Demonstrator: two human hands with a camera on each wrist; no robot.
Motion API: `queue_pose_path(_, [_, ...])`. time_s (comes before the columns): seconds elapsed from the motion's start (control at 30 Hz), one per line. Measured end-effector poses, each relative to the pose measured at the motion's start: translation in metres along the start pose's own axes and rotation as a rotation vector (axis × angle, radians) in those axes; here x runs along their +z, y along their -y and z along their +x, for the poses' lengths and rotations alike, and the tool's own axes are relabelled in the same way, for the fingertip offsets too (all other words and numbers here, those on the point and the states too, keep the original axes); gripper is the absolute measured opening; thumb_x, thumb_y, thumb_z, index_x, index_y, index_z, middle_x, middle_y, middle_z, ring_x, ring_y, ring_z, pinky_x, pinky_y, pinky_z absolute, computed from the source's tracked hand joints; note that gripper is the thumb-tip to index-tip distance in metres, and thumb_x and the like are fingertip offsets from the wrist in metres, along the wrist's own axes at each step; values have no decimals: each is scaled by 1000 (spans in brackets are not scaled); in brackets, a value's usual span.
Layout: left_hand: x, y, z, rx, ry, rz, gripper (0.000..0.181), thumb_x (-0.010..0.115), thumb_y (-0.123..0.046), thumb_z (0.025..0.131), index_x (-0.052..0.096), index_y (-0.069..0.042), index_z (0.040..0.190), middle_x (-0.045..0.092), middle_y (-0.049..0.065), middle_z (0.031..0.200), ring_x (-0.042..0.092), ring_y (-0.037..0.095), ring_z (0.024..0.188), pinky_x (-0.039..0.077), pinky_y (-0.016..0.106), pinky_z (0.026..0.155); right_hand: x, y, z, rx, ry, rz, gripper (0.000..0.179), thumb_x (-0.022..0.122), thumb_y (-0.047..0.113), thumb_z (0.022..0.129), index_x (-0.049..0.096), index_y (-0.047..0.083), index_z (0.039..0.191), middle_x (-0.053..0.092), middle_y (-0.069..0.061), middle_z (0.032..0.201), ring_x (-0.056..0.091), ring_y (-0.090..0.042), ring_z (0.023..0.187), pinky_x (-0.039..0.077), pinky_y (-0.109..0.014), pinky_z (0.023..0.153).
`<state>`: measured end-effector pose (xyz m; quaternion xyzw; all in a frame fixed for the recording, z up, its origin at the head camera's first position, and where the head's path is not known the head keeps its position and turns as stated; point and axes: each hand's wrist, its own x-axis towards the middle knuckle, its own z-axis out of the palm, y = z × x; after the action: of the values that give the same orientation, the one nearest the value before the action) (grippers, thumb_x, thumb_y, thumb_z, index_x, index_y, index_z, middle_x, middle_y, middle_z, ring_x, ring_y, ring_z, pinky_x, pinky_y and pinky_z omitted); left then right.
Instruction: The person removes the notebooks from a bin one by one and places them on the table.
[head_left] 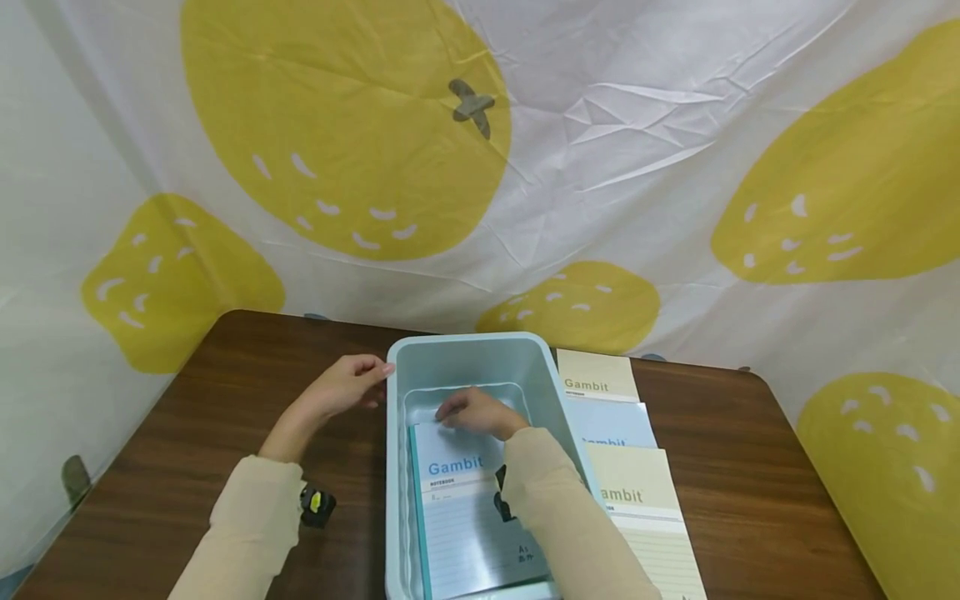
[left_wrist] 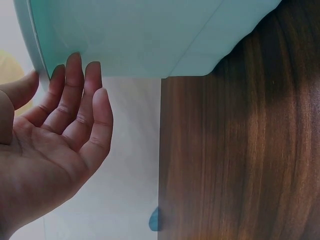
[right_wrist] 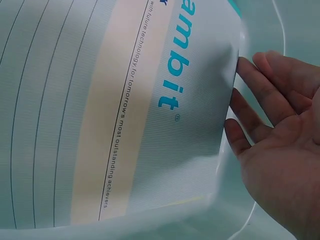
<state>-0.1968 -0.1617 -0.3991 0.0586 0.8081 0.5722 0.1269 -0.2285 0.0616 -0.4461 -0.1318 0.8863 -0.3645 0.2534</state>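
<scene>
A light-blue plastic tub (head_left: 465, 354) stands on the table with a pale blue "Gambit" notebook (head_left: 461, 508) lying flat inside, its teal spine to the left. My left hand (head_left: 351, 385) holds the tub's left rim near the far corner. The left wrist view shows the thumb at the rim and the curved fingers (left_wrist: 75, 95) against the outer wall. Inside the tub, my right hand (head_left: 480, 412) is at the notebook's far edge. Several fingertips touch that edge in the right wrist view, where the palm (right_wrist: 285, 165) shows with nothing in it.
To the tub's right, partly behind its wall, lie a cream notebook (head_left: 596, 371), a blue notebook (head_left: 615, 421) and another cream notebook (head_left: 652, 492), overlapping. The dark wooden table (head_left: 765, 492) ends at a lemon-print curtain (head_left: 600, 167).
</scene>
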Motion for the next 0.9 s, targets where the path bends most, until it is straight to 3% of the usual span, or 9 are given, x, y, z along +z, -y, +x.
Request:
queue_pose_path(0.17, [-1,-1,-1,-6,3,-5,31,47,-21,97,55,8,102,59,13,90,58,32,87,49,44,79,-4,-1,0,-10,-22,29,14,61,8,84,69,14,94,62,1,96,53,-18,88,42,-40,85])
queue_pose_path(0.33, [-1,-2,-1,-8,2,-6,31,47,-21,97,55,8,102,58,13,90,57,36,90,49,44,79,-12,-2,1,-32,-42,143,14,62,3,81,70,12,89,64,1,90,54,-18,86,42,-37,81])
queue_pose_path(0.67, [-3,0,-1,6,6,18,31,47,-21,96,56,7,103,59,14,92,59,31,87,51,39,77,-23,3,-1,-92,-30,233,17,65,-3,77,68,2,93,67,-4,87,59,-16,82,45,-33,79])
queue_pose_path(0.9, [-2,0,-2,2,4,9,31,48,-22,96,56,7,103,59,14,92,58,30,87,50,39,77,-21,4,-1,-21,-82,214,18,69,-2,73,69,7,90,66,-2,81,59,-17,78,43,-38,81])
